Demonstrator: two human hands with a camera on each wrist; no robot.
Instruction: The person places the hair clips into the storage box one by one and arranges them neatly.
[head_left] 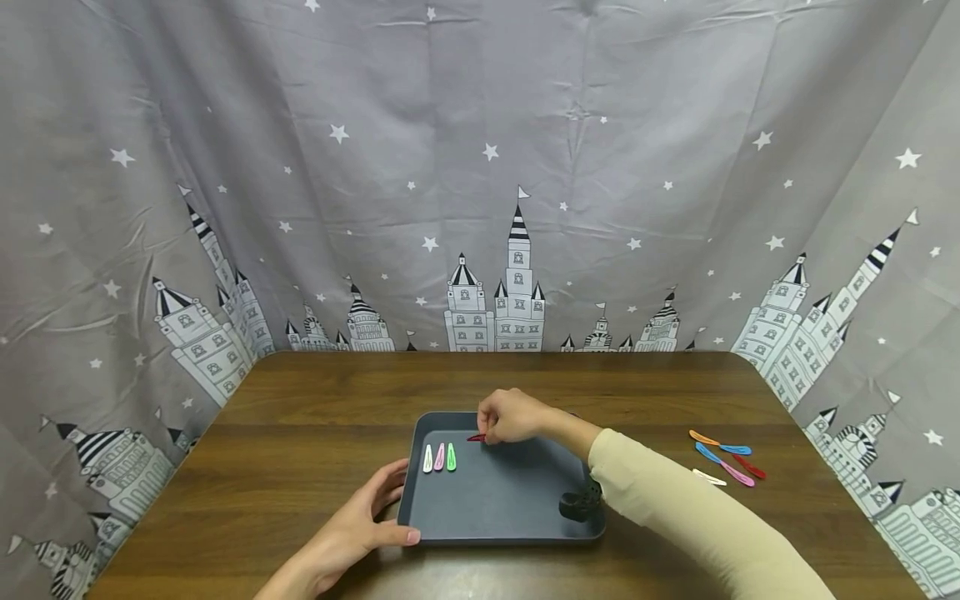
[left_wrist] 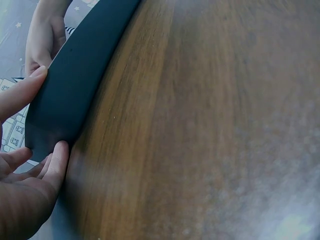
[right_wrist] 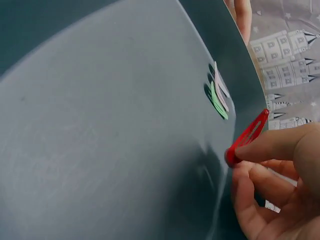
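Note:
A red snap hair clip (right_wrist: 248, 136) is pinched between the thumb and fingers of my right hand (head_left: 512, 416), above the far part of a dark grey tray (head_left: 498, 538). My left hand (head_left: 354, 521) holds the tray at its near left corner, thumb by the front rim and fingers along the left side. Inside the tray, toward its left, a white clip (head_left: 427, 459), a pink clip (head_left: 439, 457) and a green clip (head_left: 452, 457) lie side by side. The right wrist view shows the red clip tilted, clear of the tray floor.
On the wooden table (head_left: 315, 417), right of the tray, lie more clips: orange (head_left: 702, 437), blue (head_left: 707, 453), pink (head_left: 738, 474), red (head_left: 750, 467) and white (head_left: 708, 477). Some touch or overlap. A grey curtain (head_left: 480, 167) with printed castles hangs behind the table.

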